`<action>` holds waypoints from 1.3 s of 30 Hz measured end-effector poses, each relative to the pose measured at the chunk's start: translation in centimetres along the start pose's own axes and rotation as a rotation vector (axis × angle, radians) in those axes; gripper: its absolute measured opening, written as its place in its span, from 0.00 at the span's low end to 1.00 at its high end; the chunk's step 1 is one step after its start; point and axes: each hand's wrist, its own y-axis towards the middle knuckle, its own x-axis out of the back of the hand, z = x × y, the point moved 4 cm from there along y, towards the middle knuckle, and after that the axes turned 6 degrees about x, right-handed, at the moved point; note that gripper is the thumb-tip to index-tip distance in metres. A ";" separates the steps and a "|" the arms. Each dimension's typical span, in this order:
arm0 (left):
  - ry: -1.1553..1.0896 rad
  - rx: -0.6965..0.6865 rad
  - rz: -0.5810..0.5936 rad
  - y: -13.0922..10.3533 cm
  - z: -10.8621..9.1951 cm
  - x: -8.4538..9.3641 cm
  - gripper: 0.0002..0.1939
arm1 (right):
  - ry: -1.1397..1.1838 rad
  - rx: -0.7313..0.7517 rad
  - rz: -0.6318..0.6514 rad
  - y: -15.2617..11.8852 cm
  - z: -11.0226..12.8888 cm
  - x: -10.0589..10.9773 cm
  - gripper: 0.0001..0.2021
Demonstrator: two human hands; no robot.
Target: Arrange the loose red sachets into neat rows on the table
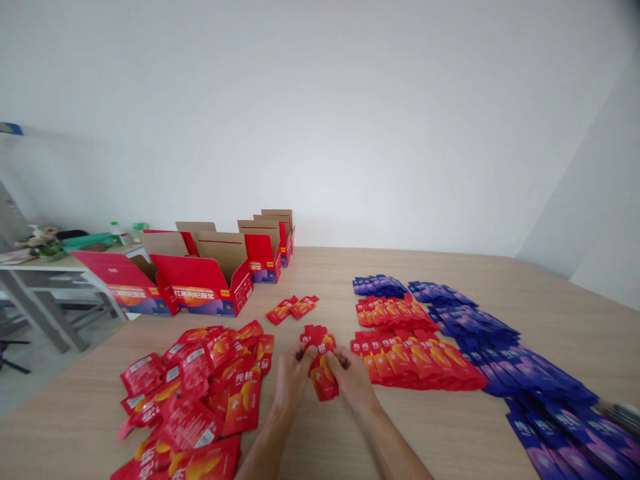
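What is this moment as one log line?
left hand, right hand: holding red sachets | left: loose sachet pile | right: red rows, blue rows

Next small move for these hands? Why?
Probably set the held red sachets down by the fanned red rows: the left hand and right hand hold them overlapped, and those matching rows lie just beyond the right hand, while the red heap on the left is jumbled.
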 end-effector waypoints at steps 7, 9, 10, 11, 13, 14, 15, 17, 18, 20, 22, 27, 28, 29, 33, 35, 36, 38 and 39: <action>0.063 0.079 0.195 -0.6 0.1 -1.4 0.19 | -0.091 -0.004 -0.250 0.1 -0.3 2.0 0.23; 0.061 0.080 0.183 -0.7 0.0 -1.5 0.19 | -0.042 -0.018 -0.228 0.1 -0.2 2.0 0.23; 0.044 0.082 0.153 -0.6 0.0 -1.3 0.19 | -0.019 -0.032 -0.196 0.1 -0.1 1.7 0.23; 0.028 0.086 0.116 -0.5 0.0 -1.1 0.20 | -0.007 -0.045 -0.155 0.1 0.0 1.4 0.24; 0.016 0.093 0.051 -0.2 0.1 -0.7 0.21 | -0.026 -0.049 -0.076 0.0 0.2 0.8 0.24; 0.023 0.087 0.029 -0.1 0.2 -0.5 0.21 | -0.046 -0.043 -0.050 -0.1 0.2 0.5 0.24; 0.036 0.075 0.013 0.0 0.2 -0.4 0.21 | -0.066 -0.034 -0.032 -0.1 0.3 0.4 0.24; 0.063 0.040 -0.006 0.1 0.1 -0.3 0.20 | -0.095 -0.022 -0.027 -0.1 0.2 0.3 0.24; 0.069 0.027 -0.008 0.1 0.0 -0.3 0.19 | -0.105 -0.018 -0.033 -0.1 0.1 0.4 0.24; 0.065 0.017 0.001 0.1 0.0 -0.3 0.19 | -0.128 -0.001 -0.044 0.1 0.0 0.5 0.24; 0.033 0.027 0.026 0.2 0.1 -0.3 0.20 | -0.151 0.019 -0.059 0.2 -0.1 0.6 0.23; -0.124 0.092 0.111 0.3 0.5 -0.2 0.21 | -0.045 -0.102 -0.083 0.4 -1.0 0.7 0.23; -0.138 0.084 0.126 0.2 0.4 -0.3 0.21 | 0.003 -0.140 -0.088 0.3 -1.3 0.7 0.23; -0.140 0.065 0.148 0.0 0.2 -0.5 0.22 | 0.053 -0.171 -0.095 0.3 -1.6 0.8 0.24; 0.007 -0.066 0.232 -1.1 -1.0 -1.4 0.28 | 0.214 -0.205 -0.109 0.4 -2.1 1.0 0.26; 0.152 -0.124 0.221 -1.5 -1.3 -1.5 0.22 | 0.248 -0.213 -0.111 0.3 -2.0 1.0 0.26; 0.224 -0.155 0.214 -1.6 -1.4 -1.5 0.17 | 0.258 -0.219 -0.114 0.3 -2.0 0.9 0.26; 0.340 -0.224 0.197 -1.7 -1.7 -1.4 0.14 | 0.285 -0.232 -0.118 0.2 -1.9 0.7 0.26; 0.380 -0.264 0.180 -1.7 -1.8 -1.3 0.14 | 0.306 -0.237 -0.118 0.1 -1.8 0.6 0.26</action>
